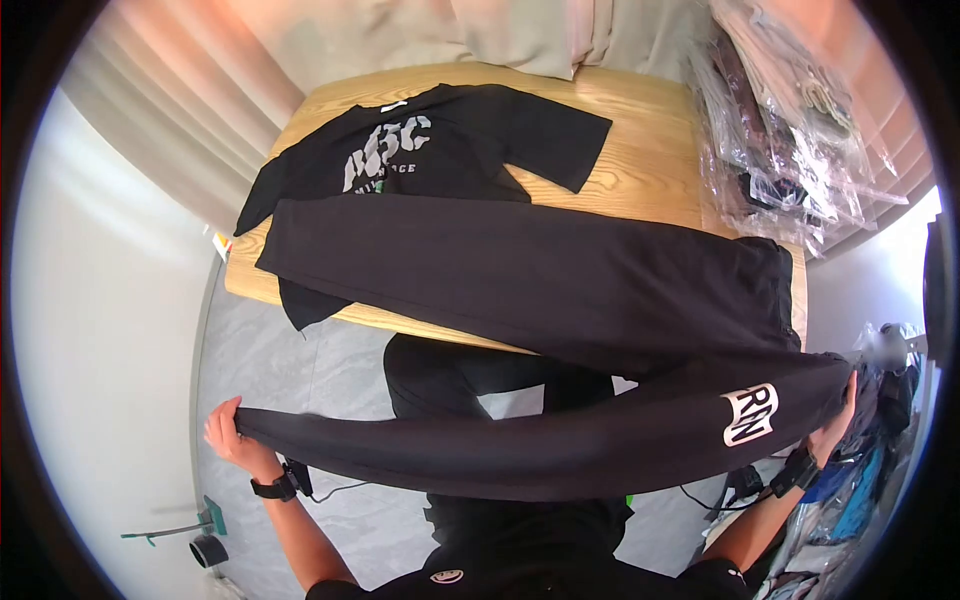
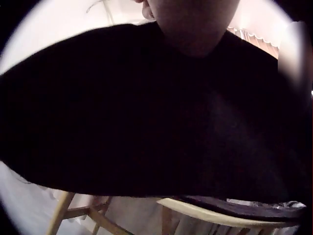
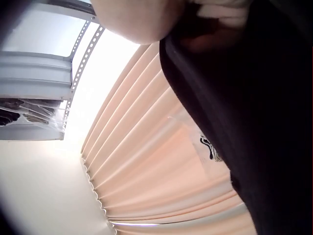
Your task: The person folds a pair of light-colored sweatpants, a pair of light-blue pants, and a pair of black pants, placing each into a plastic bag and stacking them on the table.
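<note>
Black trousers [image 1: 520,265] stretch sideways, one leg lying across the table and over the lower part of a black T-shirt [image 1: 465,130] with a grey print. The near leg is pulled taut in front of the person's body, a white letter patch [image 1: 750,415] near its top. At its hem, my left hand [image 1: 236,445] pinches the cloth. My right hand [image 1: 832,430] grips the waist end at the right. Dark cloth [image 2: 122,117] fills most of the left wrist view. In the right wrist view, the trousers [image 3: 274,132] hang from the right hand [image 3: 142,19], whose fingers are partly hidden by cloth.
The wooden table [image 1: 655,150] stands against a pale curtain [image 1: 400,35]. Clear plastic bags of clothes [image 1: 790,130] are piled at its back right. More bagged garments [image 1: 850,500] lie at the lower right. A black seat [image 1: 430,370] stands under the near leg.
</note>
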### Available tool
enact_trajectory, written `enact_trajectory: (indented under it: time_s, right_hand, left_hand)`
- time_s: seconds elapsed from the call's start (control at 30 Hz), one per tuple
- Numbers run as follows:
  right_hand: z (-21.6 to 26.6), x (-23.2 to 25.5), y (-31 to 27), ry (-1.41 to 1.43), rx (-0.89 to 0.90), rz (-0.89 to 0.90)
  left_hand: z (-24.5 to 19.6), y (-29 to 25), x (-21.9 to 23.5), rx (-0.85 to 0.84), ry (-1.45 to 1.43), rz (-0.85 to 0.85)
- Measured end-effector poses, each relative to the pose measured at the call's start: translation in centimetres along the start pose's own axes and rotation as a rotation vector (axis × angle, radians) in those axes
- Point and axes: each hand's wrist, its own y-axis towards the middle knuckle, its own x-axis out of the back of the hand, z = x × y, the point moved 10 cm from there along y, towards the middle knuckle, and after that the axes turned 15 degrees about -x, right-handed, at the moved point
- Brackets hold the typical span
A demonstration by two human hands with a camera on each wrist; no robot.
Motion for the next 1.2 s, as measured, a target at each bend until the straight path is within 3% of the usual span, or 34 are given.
enact_trajectory:
  time_s: [0.07,0.2,0.27,0.33,0.47,0.5,0.57,0.63,0.67,0.7,0.73,0.77,0.8,0.83,0.9,0.93,0.97,1.0,1.03,1.1,1.13,1.2]
  right_hand:
    - [0.2,0.4,-0.2,0.025,-0.019,-0.035]
    - [-0.3,-0.4,-0.5,-0.003,-0.074,-0.01]
    - [-0.2,0.9,-0.7,0.012,-0.054,-0.1]
    - [-0.4,1.7,0.2,-0.04,-0.125,0.043]
    - [0.2,3.0,0.6,-0.044,-0.094,0.074]
    - [0.4,3.2,0.8,-0.021,-0.091,0.054]
    - [1.2,3.3,1.7,-0.001,-0.084,0.031]
    - [2.7,1.5,3.3,-0.118,-0.028,0.172]
    - [4.6,1.8,3.8,-0.313,0.151,0.048]
    - [3.0,-1.7,5.5,-0.012,-0.122,0.248]
    - [3.3,-2.9,7.2,0.015,-0.147,0.25]
    - [2.9,-2.9,9.6,0.187,-0.191,0.154]
    - [1.7,-3.5,12.0,0.248,-0.317,0.167]
    - [0.4,-6.8,12.2,0.238,-0.287,0.117]
    - [-1.8,-10.9,11.3,-0.044,-0.238,0.009]
    - [-1.7,-8.2,13.8,-0.167,-0.181,0.033]
    - [-1.5,-8.3,13.4,-0.368,-0.076,-0.063]
    - [-1.5,-9.0,12.5,-0.565,0.028,-0.163]
    - [-2.0,-9.4,12.0,-0.565,0.033,-0.164]
    - [-1.0,-11.7,10.6,-1.232,0.356,-0.306]
    - [-1.0,-11.6,10.8,-1.23,0.352,-0.305]
    - [-0.3,-12.4,10.5,-1.484,0.508,-0.426]
  left_hand:
    - [3.5,-3.2,-0.2,-0.04,0.178,0.022]
    - [5.6,-3.3,0.6,-0.009,0.219,-0.019]
    - [8.0,-4.2,0.9,0.012,0.202,-0.063]
    - [10.4,-5.3,1.0,0.086,0.12,-0.114]
    - [16.0,-7.4,0.3,0.244,0.076,-0.147]
    - [16.5,-7.0,-0.4,0.191,0.086,-0.128]
    - [16.6,-5.1,-2.2,0.124,0.008,-0.102]
    - [16.1,-1.4,-4.6,0.004,-0.107,-0.053]
    - [15.8,0.9,-5.8,-0.045,-0.15,-0.02]
    - [14.8,3.7,-7.2,-0.116,-0.187,0.0]
    - [13.6,6.7,-8.7,-0.185,-0.223,0.02]
    - [12.7,9.4,-11.1,-0.151,-0.227,0.125]
    - [12.6,11.4,-14.2,-0.084,-0.208,0.264]
    - [11.9,13.2,-16.5,-0.079,-0.245,0.27]
    - [12.1,14.1,-22.5,0.015,-0.351,0.372]
    - [13.1,13.0,-25.7,0.108,-0.419,0.463]
    - [14.1,11.6,-28.0,0.113,-0.427,0.454]
    - [15.0,9.5,-31.4,0.134,-0.452,0.565]
    - [14.3,8.7,-32.8,0.151,-0.474,0.679]
    - [12.8,8.1,-32.6,0.194,-0.456,0.751]
    - [12.3,7.5,-32.4,0.239,-0.433,0.828]
    - [12.6,6.9,-32.8,0.276,-0.486,0.834]
